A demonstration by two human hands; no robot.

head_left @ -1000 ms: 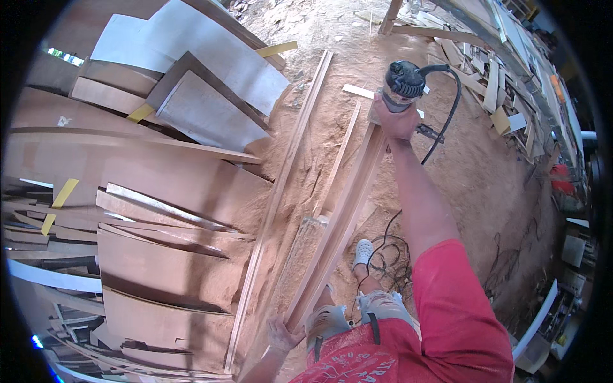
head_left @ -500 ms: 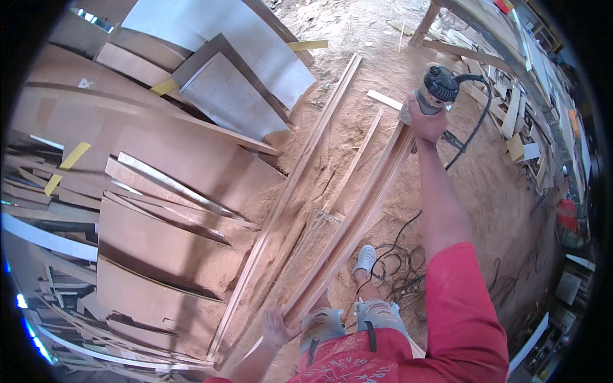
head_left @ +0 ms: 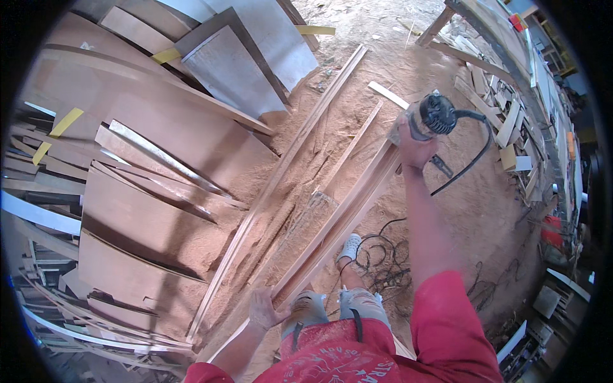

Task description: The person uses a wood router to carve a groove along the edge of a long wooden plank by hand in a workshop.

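My right hand [head_left: 418, 145], arm stretched out, is closed around a handheld router [head_left: 435, 113] with a black vented top and a grey lower body. The router sits at the far end of a long grooved wooden board [head_left: 345, 223], which slopes toward me. At the board's near end, my left hand [head_left: 263, 309] grips its edge with the thumb toward my thigh. A black cord [head_left: 476, 166] loops from the router's top. The router's base and bit are mostly hidden by my hand and the wood.
Another long plank [head_left: 281, 172] lies on the sawdust-covered floor to the left, beside a shorter strip [head_left: 350, 147]. Large panels [head_left: 147, 121] lean along the left. Coiled cable [head_left: 383, 252] lies near my foot. Scrap wood [head_left: 507, 121] is heaped by a workbench [head_left: 491, 32] at right.
My right hand and the router have come a little nearer to me. My left hand stays at the board's near end. The whole view has shifted slightly.
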